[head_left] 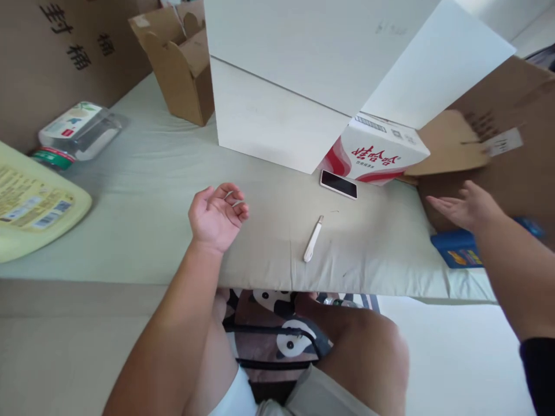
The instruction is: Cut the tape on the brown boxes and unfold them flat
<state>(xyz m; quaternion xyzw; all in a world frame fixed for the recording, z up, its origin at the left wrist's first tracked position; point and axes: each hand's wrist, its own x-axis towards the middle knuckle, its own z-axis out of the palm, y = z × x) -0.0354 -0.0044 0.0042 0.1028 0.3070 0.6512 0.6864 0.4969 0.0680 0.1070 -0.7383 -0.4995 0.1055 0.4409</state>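
Note:
My left hand (218, 218) is held palm up over the cloth-covered table (264, 231), its fingers loosely curled and apart, with nothing in it. Off to the right, my right hand (468, 208) is also turned up and open, in front of a large cardboard box (511, 167) and close to a blue package (459, 248). Between the hands lies a slim white tool (313, 240), perhaps a small utility knife, with its narrow tip pointing away from me. Behind it is a phone (339, 184) with a dark screen.
Large white boxes (281, 110) stand at the back centre, beside a red-and-white carton (377, 151). An open cardboard box (184, 69) is to their left. A clear bottle (80, 136) and a yellow jug (39, 202) lie at the left. My legs are below the table's front edge.

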